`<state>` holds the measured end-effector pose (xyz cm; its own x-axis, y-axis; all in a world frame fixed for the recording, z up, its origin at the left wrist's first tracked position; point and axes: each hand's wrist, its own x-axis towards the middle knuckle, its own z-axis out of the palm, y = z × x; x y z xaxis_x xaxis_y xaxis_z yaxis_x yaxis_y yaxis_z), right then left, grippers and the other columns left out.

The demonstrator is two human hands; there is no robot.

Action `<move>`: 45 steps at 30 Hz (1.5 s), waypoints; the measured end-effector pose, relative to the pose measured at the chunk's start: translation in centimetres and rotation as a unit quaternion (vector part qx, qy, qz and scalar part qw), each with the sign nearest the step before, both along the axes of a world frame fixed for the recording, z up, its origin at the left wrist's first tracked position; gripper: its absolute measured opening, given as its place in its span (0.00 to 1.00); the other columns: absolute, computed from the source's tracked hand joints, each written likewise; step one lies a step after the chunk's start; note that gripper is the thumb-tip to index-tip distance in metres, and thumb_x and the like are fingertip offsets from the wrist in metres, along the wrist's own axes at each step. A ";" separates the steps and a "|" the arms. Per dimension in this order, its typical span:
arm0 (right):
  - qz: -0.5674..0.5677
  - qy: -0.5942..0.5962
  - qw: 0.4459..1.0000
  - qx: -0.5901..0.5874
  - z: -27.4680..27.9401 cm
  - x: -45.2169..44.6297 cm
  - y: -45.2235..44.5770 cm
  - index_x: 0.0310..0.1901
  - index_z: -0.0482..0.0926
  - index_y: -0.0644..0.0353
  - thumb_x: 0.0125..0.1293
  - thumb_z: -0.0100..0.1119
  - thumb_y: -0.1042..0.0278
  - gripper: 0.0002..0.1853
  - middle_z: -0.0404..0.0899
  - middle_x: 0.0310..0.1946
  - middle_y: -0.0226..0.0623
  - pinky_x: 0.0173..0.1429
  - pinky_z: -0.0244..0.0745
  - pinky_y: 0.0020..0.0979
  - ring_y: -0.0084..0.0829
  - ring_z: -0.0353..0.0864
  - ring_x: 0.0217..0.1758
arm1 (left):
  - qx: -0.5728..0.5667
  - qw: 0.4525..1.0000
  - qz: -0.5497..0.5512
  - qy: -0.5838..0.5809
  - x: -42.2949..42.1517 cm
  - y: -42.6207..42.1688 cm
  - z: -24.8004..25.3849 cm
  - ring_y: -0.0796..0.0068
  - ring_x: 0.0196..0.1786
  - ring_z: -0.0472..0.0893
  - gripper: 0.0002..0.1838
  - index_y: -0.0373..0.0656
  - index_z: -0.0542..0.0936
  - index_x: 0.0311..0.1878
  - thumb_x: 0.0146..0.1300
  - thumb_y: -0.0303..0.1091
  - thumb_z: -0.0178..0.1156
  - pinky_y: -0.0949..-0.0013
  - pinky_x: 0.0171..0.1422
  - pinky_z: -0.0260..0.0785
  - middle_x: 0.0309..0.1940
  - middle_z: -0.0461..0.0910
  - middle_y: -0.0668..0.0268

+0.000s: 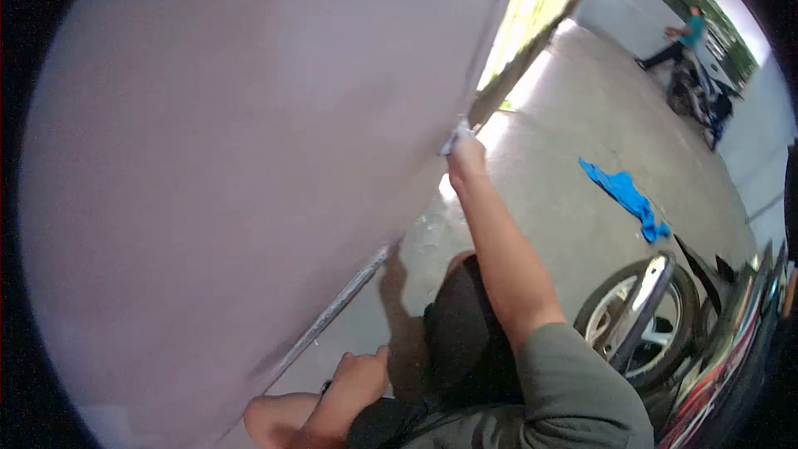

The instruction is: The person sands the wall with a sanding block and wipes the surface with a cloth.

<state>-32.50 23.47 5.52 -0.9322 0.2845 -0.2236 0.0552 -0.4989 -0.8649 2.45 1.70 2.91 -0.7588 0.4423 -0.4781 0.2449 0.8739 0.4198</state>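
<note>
My right hand [467, 156], at the end of an outstretched arm, is closed on a small whitish piece [453, 140], crumpled like cloth or paper. It presses this against the right edge of a large pale wall [249, 158]; blur hides the fine detail. My left hand [362, 378] is low down by my bent knee, its fingers curled with the thumb sticking out. Nothing shows in it. The wall's lower edge [345, 295] runs slantwise just beyond the left hand.
A blue cloth [623, 193] lies on the grey floor [540, 175]. A motorbike with a spoked wheel [657, 328] stands close on my right. Farther back, a person [688, 33] is beside another motorbike [702, 100]. Bright light enters through an opening [536, 17].
</note>
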 end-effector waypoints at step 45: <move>-0.111 -0.023 0.946 0.303 3.5 4.7 -6.3 0.45 0.84 0.49 0.71 0.44 0.48 0.20 0.84 0.48 0.41 0.53 0.75 0.47 0.49 0.82 0.52 | -0.051 0.995 0.017 -0.079 -0.3 -0.5 -2.6 0.43 0.60 0.76 0.21 0.46 0.76 0.61 0.65 0.32 0.48 0.51 0.64 0.67 0.55 0.78 0.44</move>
